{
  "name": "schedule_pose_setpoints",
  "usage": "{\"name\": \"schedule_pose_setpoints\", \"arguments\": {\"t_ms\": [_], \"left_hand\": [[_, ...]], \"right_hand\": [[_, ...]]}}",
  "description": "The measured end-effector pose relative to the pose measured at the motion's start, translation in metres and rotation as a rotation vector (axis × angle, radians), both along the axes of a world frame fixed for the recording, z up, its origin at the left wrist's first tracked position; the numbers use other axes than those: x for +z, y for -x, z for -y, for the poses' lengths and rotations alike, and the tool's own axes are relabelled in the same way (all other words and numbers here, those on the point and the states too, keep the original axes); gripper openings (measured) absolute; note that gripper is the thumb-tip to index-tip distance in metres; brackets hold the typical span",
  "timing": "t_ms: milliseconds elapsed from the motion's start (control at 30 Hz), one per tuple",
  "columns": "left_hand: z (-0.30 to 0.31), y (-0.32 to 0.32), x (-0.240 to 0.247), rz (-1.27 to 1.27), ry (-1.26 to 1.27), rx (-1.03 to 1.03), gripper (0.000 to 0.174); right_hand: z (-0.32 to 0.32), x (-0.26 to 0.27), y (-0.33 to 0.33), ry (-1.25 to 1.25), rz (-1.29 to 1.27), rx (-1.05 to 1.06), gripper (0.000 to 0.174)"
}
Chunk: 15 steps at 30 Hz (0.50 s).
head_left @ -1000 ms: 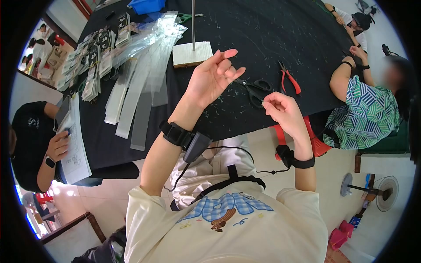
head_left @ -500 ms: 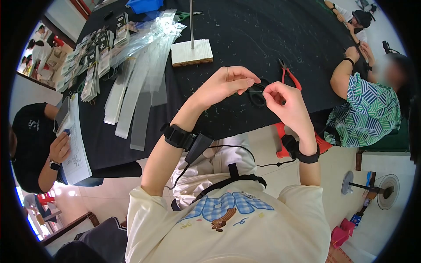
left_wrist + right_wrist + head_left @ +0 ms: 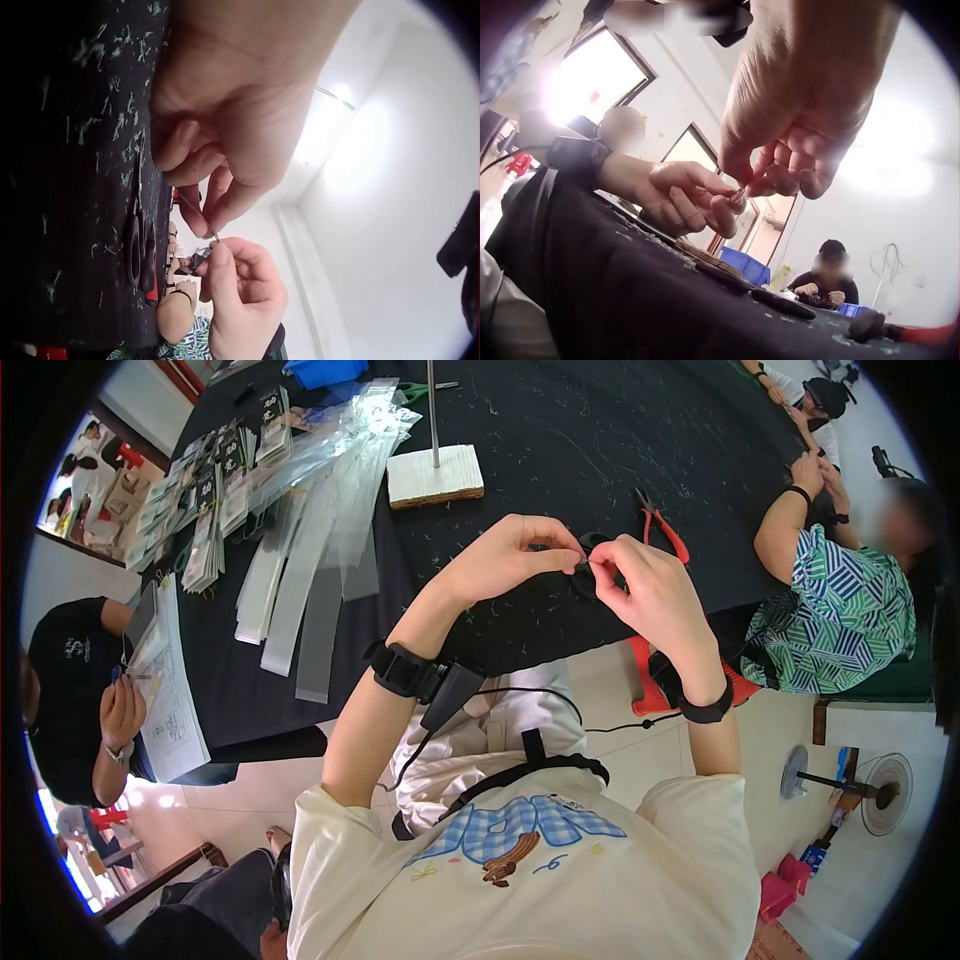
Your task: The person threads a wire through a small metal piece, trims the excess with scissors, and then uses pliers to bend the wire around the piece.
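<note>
In front of me, over the table, both hands meet at the fingertips. My left hand [image 3: 510,560] pinches a thin thread [image 3: 196,213] between thumb and finger, its other fingers curled. With thumb and forefinger, my right hand [image 3: 655,592] pinches the same strand, right at the left fingertips. In the left wrist view a tiny slim piece shows where they meet; its kind is too small to tell. Black-handled scissors [image 3: 135,244] lie on the table, mostly hidden behind my hands in the head view. Red-handled pliers [image 3: 668,538] lie just beyond my right hand.
The black tablecloth [image 3: 520,630] is strewn with thread scraps. A white block [image 3: 436,478] holds an upright metal rod. Clear plastic sleeves [image 3: 325,560] and bundled printed packets [image 3: 215,510] lie at left, a blue bin [image 3: 325,372] behind. People sit at both sides.
My left hand has turned from palm-up with spread fingers to a pinch, moving right. The right hand has come in toward it, so the fingertips, apart before, now meet.
</note>
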<state>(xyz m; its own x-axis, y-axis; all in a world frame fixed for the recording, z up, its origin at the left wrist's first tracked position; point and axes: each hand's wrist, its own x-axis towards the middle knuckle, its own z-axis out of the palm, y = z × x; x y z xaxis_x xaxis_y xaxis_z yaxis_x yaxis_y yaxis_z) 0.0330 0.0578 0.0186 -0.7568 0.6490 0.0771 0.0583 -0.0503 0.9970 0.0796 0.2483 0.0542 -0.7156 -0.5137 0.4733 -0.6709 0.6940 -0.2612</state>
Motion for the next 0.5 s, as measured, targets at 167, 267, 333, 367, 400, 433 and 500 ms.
{"name": "schedule_pose_setpoints", "arguments": {"t_ms": [167, 267, 333, 367, 400, 433, 500], "left_hand": [[0.001, -0.001, 0.002, 0.026, 0.039, 0.003, 0.014], [0.001, 0.000, 0.001, 0.019, 0.029, 0.002, 0.014], [0.001, -0.002, 0.006, 0.010, 0.020, 0.001, 0.014], [0.003, -0.003, 0.012, 0.054, 0.051, 0.022, 0.014], [0.003, -0.005, 0.016, 0.097, 0.083, 0.042, 0.013], [0.004, -0.004, 0.016, 0.098, 0.083, 0.042, 0.013], [0.005, -0.004, 0.015, 0.100, 0.083, 0.049, 0.012]], "right_hand": [[0.001, 0.003, 0.001, -0.077, -0.041, 0.013, 0.015], [0.000, 0.005, 0.001, -0.098, -0.065, 0.025, 0.014], [0.000, 0.005, 0.002, -0.106, -0.071, 0.027, 0.014], [0.001, 0.005, 0.002, -0.088, -0.071, 0.033, 0.015], [0.001, 0.005, 0.002, -0.070, -0.071, 0.038, 0.015], [0.001, 0.004, 0.001, -0.069, -0.070, 0.037, 0.015], [0.001, 0.004, 0.001, -0.042, -0.052, 0.024, 0.016]]}}
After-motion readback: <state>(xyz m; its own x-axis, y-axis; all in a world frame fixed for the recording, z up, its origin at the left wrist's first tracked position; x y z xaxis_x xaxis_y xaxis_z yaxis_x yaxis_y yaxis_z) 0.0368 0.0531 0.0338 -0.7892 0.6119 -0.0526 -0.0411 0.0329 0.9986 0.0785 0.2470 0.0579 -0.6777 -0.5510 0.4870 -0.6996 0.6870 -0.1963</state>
